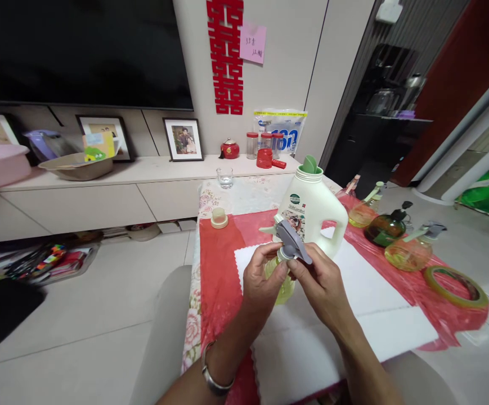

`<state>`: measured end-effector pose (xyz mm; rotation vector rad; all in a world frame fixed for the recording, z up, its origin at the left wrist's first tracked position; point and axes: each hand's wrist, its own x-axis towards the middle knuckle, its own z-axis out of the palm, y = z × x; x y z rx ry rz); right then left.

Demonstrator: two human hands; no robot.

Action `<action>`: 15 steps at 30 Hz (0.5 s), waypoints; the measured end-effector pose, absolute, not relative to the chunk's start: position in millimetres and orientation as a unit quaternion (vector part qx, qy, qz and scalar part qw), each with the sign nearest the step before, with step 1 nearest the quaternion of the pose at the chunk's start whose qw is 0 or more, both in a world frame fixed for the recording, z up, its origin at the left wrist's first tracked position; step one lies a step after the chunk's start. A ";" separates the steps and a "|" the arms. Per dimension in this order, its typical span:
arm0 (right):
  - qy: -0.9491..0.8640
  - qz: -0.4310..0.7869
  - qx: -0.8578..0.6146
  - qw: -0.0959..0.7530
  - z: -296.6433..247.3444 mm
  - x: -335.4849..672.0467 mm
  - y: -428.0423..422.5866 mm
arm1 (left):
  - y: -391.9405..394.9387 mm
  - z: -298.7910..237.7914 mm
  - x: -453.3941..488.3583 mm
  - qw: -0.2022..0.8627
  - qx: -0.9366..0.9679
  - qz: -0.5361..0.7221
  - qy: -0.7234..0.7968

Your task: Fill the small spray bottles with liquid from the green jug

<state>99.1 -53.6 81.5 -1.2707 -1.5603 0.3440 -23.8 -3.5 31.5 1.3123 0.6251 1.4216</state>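
Gripping the bottle [285,293] with closed left hand [261,277], right hand [321,279] pinching the sprayer [292,242], expect light, slippery plastic; hold its collar [283,256].

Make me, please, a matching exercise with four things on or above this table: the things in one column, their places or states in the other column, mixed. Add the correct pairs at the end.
Things:
1. spray bottle in front of the jug
2. jug
3. roll of tape
4. glass

Places or states:
A. lying flat on the red sheet
B. white, with a green piece in its open mouth
C. transparent, standing on the flowered cloth
D. held by the left hand and the right hand

Right pairs: 1-D, 2-B, 3-A, 4-C
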 end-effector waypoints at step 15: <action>-0.641 0.179 -0.533 0.523 72.6 102.6 -49.0 | -3.5 25.7 -24.2 0.475 0.569 0.626 0.243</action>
